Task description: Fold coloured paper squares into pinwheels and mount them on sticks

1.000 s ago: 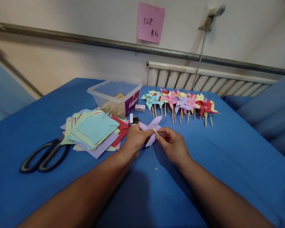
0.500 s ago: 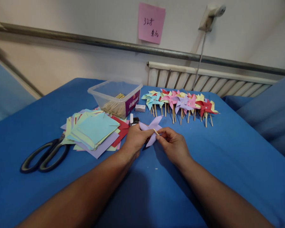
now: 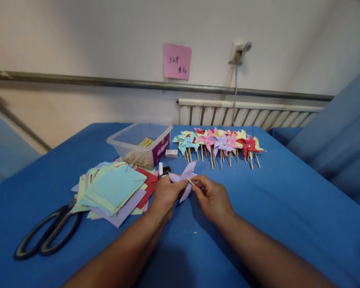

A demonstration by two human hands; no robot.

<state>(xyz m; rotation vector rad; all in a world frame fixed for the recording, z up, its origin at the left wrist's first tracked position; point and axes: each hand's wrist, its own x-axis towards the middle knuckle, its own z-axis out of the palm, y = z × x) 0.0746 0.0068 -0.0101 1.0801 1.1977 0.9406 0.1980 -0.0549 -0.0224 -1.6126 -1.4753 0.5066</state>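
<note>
A purple paper pinwheel is pinched in my left hand, its folded blades spreading out past the thumb. Between the thumb and fingers of my right hand is a short length of wooden stick, whose end lies against the pinwheel's middle. Whether the stick is joined to the paper I cannot tell. Just behind my left hand a small black and white item, possibly a stapler, is partly hidden.
Left lie a stack of coloured paper squares and large scissors. Behind them stands a clear plastic box of sticks, beside a small white box. Several finished pinwheels lie at the back of the blue table.
The view has tilted up, so everything on the table sits lower in the picture. Both hands keep their hold on the pinwheel and the stick, with little visible movement.
</note>
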